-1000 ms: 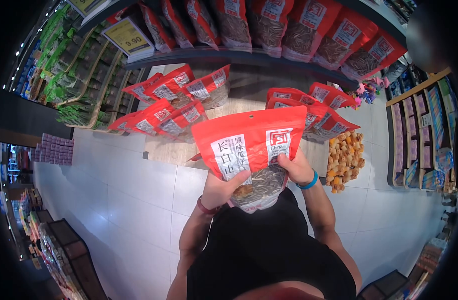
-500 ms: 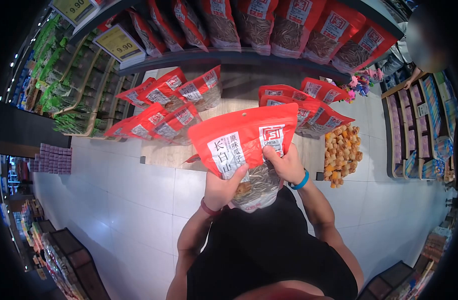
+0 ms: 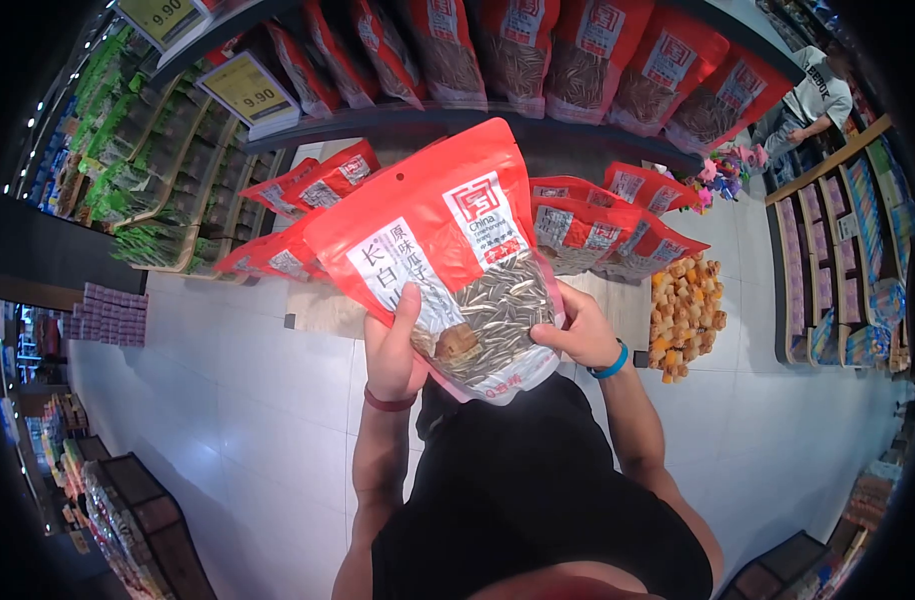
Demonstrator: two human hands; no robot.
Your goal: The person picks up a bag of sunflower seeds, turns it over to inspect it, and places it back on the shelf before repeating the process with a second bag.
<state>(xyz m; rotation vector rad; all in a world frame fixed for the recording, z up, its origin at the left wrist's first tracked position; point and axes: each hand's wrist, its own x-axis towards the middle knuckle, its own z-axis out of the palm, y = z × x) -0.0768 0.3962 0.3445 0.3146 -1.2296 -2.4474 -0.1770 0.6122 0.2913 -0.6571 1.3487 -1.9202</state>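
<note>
Between my two hands is a red bag of sunflower seeds (image 3: 498, 310), its printed front facing up and the striped seeds showing through a clear window. My left hand (image 3: 394, 350) grips the lower left edge, thumb on the front and the other fingers mostly hidden behind. On the lower right edge, my right hand (image 3: 582, 330) pinches the bag with its thumb on the clear part. The bag tilts, its top leaning to the left. Behind it, similar red bags stand on a low wooden platform (image 3: 323, 310), in a left group (image 3: 278, 255) and a right group (image 3: 643, 245).
A shelf (image 3: 378, 125) above holds a row of similar bags, with yellow price tags (image 3: 250, 92) at its left. Green packages (image 3: 128, 150) fill racks at left. Brown and orange packets (image 3: 686, 315) lie at right. Another person (image 3: 818, 95) is by the right shelving (image 3: 828, 260).
The bag has risen toward the shelf and tilted left, and more of its seed window shows. My right hand now holds it lower on the edge. The other person shows more fully.
</note>
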